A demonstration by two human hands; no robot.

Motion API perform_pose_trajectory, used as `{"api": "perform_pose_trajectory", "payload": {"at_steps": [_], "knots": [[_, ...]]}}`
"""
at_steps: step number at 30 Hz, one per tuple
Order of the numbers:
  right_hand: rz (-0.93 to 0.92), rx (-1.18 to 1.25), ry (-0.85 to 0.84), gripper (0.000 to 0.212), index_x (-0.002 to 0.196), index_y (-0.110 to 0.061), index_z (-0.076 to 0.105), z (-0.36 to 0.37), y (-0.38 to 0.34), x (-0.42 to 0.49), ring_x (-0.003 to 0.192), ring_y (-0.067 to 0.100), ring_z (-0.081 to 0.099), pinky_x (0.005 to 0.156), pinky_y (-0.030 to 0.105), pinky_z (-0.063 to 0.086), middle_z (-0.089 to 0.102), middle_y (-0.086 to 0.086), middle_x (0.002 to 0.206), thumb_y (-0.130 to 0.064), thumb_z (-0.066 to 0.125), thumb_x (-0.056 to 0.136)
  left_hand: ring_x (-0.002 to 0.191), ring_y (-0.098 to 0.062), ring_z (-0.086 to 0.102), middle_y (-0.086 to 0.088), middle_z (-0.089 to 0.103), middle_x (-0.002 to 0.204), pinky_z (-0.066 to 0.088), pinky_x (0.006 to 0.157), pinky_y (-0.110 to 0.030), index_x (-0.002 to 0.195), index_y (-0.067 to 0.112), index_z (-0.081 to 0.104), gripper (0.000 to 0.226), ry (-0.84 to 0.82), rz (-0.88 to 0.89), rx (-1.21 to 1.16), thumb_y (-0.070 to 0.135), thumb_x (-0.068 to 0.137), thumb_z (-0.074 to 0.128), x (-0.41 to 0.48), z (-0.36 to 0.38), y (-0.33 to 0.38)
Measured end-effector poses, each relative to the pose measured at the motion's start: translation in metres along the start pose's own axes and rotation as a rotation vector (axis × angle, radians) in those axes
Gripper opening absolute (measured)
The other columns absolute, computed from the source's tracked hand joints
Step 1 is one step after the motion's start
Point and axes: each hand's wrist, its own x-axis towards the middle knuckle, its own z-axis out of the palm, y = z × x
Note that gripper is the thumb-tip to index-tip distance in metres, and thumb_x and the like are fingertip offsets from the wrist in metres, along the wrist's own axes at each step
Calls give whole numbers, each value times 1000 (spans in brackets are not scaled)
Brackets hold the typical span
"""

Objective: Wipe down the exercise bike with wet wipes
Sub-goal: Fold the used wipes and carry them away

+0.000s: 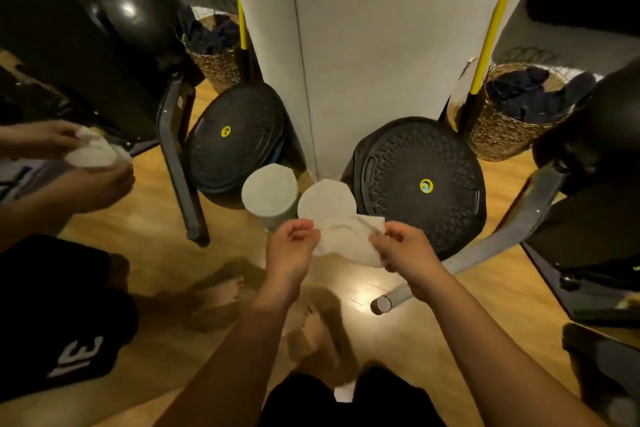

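Exercise bike (pixel 585 218) cut off at right edge, dark, hard to read; only grey leg (pixel 505 236) clear, slanting down toward centre floor. Wet wipe (pixel 346 243) crumpled, stretched left-right at frame centre, above wooden floor (pixel 156 253). Left hand (pixel 291 246) and right hand (pixel 401 250) both curled, each pinching 1 end of wipe.

White letters stand on the black shorts (pixel 69 354) at the lower left. They look backwards and are partly cut off. One looks like an E, but the word cannot be read. Each black round disc (pixel 242 156) (pixel 408 218) has a small yellow sign (pixel 225 131) (pixel 426 186), too small to read.
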Motion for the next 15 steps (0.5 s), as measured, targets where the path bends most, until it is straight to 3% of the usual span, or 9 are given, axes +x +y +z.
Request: {"api": "perform_pose_trajectory", "payload": {"at_steps": [4, 7, 10, 12, 15], "knots": [[61, 74, 99, 13, 93, 4, 64, -8, -16, 55, 68, 24, 56, 62, 38, 50, 62, 17, 80, -8, 63, 90, 94, -16, 62, 3, 66, 99, 53, 90, -30, 92, 23, 64, 11, -79, 46, 82, 13, 89, 69, 61, 29, 32], [113, 139, 110, 4, 86, 1, 63, -3, -23, 87, 58, 17, 55, 53, 29, 51, 58, 12, 74, -1, 62, 90, 93, -20, 65, -2, 68, 97, 56, 88, -32, 85, 27, 62, 16, -109, 55, 157, 13, 89, 68, 93, 37, 42], [170, 208, 94, 16, 75, -5, 57, 12, -17, 111, 63, 17, 57, 53, 25, 54, 50, 11, 73, 2, 63, 88, 82, -18, 66, 0, 68, 88, 55, 70, -19, 82, 26, 61, 17, -164, 2, 264, 11, 90, 67, 120, 33, 31], [265, 231, 61, 17, 75, -3, 55, 24, -4, 126, 72, 22, 60, 58, 25, 56, 53, 9, 72, 4, 64, 87, 75, -10, 63, 3, 66, 84, 46, 52, -6, 89, 19, 65, 10, -161, -53, 269, 9, 89, 68, 135, 26, 18], [394, 280, 17, 9, 84, -7, 64, 41, 17, 145, 83, 25, 70, 65, 29, 57, 70, 7, 84, 2, 66, 87, 77, -14, 64, 3, 68, 83, 43, 50, -7, 91, 14, 68, 6, -120, -124, 284, 10, 87, 70, 153, 16, -2]]}}
